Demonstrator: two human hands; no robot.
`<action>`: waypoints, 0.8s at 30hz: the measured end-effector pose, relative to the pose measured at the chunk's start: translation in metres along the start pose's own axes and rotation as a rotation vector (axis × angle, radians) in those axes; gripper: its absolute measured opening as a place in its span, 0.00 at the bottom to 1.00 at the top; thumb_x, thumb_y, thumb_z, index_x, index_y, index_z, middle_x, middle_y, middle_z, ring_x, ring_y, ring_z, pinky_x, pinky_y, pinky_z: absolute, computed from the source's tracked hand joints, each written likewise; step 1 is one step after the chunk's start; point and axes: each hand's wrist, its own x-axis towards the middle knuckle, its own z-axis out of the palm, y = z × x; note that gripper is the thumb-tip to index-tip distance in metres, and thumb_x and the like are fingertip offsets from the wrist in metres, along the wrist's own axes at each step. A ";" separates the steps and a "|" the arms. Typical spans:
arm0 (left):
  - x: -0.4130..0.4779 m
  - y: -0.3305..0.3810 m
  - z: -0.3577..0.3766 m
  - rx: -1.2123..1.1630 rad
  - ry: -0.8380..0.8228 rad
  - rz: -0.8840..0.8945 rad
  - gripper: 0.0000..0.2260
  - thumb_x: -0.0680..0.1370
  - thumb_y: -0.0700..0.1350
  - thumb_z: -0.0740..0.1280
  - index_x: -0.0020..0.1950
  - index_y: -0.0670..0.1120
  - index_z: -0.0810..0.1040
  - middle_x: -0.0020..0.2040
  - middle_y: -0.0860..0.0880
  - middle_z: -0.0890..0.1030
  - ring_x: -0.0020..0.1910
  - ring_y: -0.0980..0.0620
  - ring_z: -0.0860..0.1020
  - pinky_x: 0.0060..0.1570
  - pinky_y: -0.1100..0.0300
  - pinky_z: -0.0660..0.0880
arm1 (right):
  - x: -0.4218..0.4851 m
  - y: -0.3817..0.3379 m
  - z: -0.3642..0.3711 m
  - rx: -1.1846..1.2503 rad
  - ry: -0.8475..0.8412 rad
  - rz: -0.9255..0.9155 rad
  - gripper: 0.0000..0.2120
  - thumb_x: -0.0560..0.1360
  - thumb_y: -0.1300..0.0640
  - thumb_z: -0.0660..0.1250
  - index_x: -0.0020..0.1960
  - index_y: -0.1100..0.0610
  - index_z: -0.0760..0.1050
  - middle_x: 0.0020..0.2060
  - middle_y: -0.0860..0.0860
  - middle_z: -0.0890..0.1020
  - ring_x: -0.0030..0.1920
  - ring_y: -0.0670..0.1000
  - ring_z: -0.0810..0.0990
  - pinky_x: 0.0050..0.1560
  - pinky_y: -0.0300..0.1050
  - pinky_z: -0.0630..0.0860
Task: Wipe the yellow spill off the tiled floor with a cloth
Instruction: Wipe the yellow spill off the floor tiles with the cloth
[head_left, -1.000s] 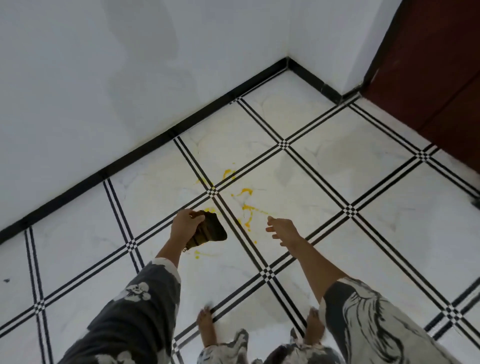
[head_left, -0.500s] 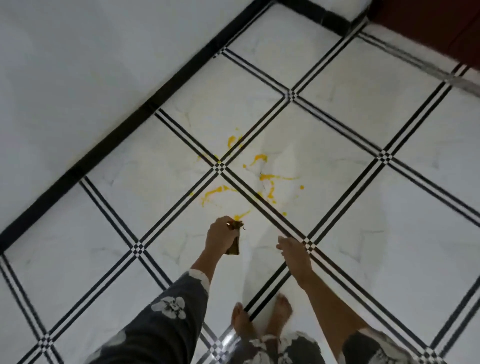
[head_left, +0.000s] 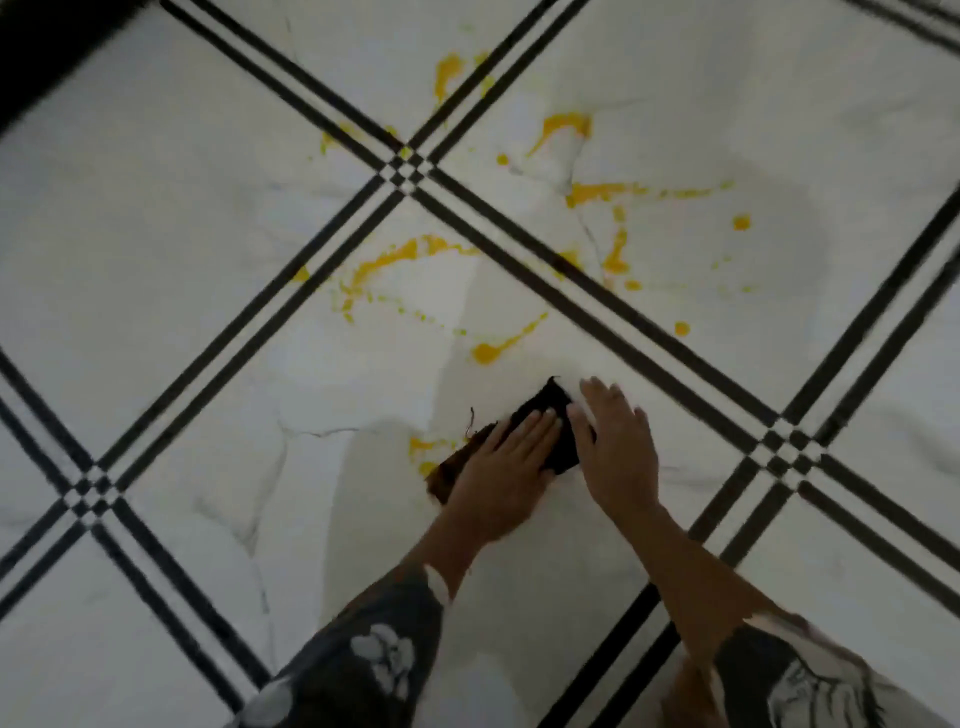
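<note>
Both hands, left hand and right hand, press flat with open fingers on the dark cloth. Most yellow spill on the tiled floor farther away is not wiped yet.

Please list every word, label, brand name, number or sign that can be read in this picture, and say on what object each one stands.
None: no readable text appears anywhere in this view.
Floor tiles: only black stripes and small checker squares, no writing.
Cloth: plain dark fabric, no label visible.
Sleeves: white flower print, no letters.
</note>
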 end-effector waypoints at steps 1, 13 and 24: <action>0.011 0.000 0.016 0.082 0.042 0.043 0.24 0.80 0.52 0.50 0.73 0.43 0.64 0.72 0.47 0.67 0.73 0.50 0.63 0.72 0.52 0.54 | 0.013 0.004 0.013 -0.034 0.058 -0.049 0.24 0.81 0.47 0.48 0.73 0.54 0.59 0.74 0.51 0.61 0.75 0.50 0.54 0.73 0.48 0.48; 0.047 -0.072 -0.003 -0.043 0.488 -0.692 0.26 0.77 0.52 0.52 0.68 0.37 0.70 0.67 0.41 0.74 0.65 0.45 0.73 0.64 0.47 0.68 | 0.078 -0.007 0.068 -0.237 0.306 -0.120 0.30 0.77 0.42 0.44 0.75 0.54 0.51 0.75 0.53 0.54 0.75 0.53 0.52 0.73 0.53 0.45; 0.034 -0.109 -0.001 0.048 0.480 -0.712 0.27 0.81 0.55 0.45 0.76 0.41 0.53 0.76 0.44 0.57 0.75 0.49 0.56 0.72 0.51 0.49 | 0.061 0.024 0.071 -0.296 0.230 -0.173 0.34 0.76 0.39 0.31 0.75 0.53 0.55 0.74 0.51 0.60 0.73 0.52 0.60 0.71 0.52 0.54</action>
